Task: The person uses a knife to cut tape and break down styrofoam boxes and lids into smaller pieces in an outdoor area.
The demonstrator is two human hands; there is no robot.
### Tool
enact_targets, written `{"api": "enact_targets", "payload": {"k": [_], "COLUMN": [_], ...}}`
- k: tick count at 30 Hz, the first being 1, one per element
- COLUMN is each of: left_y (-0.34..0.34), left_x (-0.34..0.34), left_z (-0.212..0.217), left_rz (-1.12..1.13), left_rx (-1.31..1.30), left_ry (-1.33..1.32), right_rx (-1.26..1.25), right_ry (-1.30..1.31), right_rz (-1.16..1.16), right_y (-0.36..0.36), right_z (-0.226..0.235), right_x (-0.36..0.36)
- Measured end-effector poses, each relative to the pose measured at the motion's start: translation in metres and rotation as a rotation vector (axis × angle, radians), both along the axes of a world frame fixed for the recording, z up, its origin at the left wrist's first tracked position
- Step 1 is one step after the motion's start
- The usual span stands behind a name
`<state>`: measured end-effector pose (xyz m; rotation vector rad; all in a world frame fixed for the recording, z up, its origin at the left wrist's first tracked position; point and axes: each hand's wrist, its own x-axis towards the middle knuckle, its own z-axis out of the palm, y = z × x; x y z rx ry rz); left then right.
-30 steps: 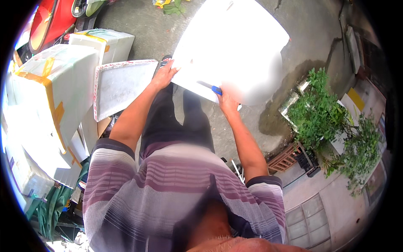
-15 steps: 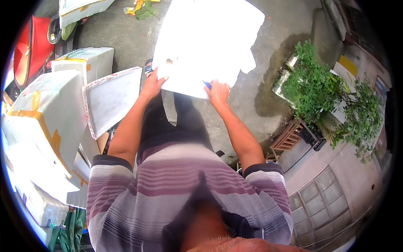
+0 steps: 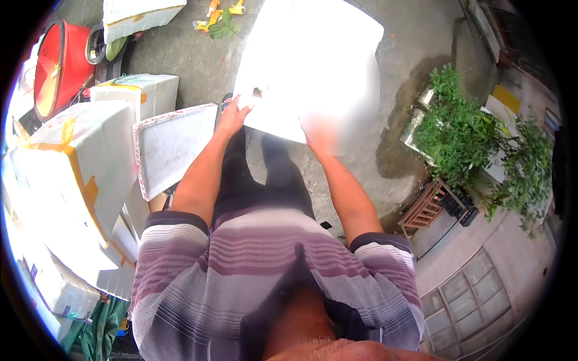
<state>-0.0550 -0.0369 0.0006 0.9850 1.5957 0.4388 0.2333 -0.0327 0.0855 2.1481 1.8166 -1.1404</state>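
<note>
A large white piece (image 3: 301,66), too bright for its surface or exact kind to show, hangs in front of my legs. Near its lower left corner is a small dark hole or mark. My left hand (image 3: 233,114) grips that near left edge, thumb laid over the top. At the near right part of the edge, my right hand (image 3: 322,133) is smeared by blur, so its fingers and anything in them are hidden.
White foam boxes with yellow tape (image 3: 90,150) stack up on my left, beside a foam lid (image 3: 174,144) with a patterned rim. A red tub (image 3: 63,69) stands beyond. Green plants (image 3: 448,129) and a wooden rack (image 3: 424,204) are on the right. Yellow scraps (image 3: 215,15) lie ahead.
The whole view has shifted slightly, with things appearing further right. My right hand, earlier clear with a small blue object in its fingers, is now blurred. My left hand keeps its grip.
</note>
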Motion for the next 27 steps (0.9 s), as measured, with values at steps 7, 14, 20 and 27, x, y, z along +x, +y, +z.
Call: {"api": "enact_targets", "payload": {"k": [7,14,20,27], "left_y": [0.012,0.026,0.025,0.026], "left_x": [0.018,0.029,0.032,0.038], "left_z": [0.02,0.059,0.057,0.09], "left_rz": [0.01,0.009,-0.037,0.255], "left_rx": [0.084,0.033,0.018,0.164], "left_ry": [0.109,0.237,0.362,0.344], "right_rx": [0.304,0.527,0.383,0.423], "right_ry": [-0.139,-0.425,-0.052,0.114], "right_rz": [0.133,-0.157,-0.354,-0.43], "right_y": [0.03,0.107,0.101,0.048], "right_z": [0.024,0.028,-0.023,-0.028], "right_x": [0.029,0.119,0.154,0.149]}}
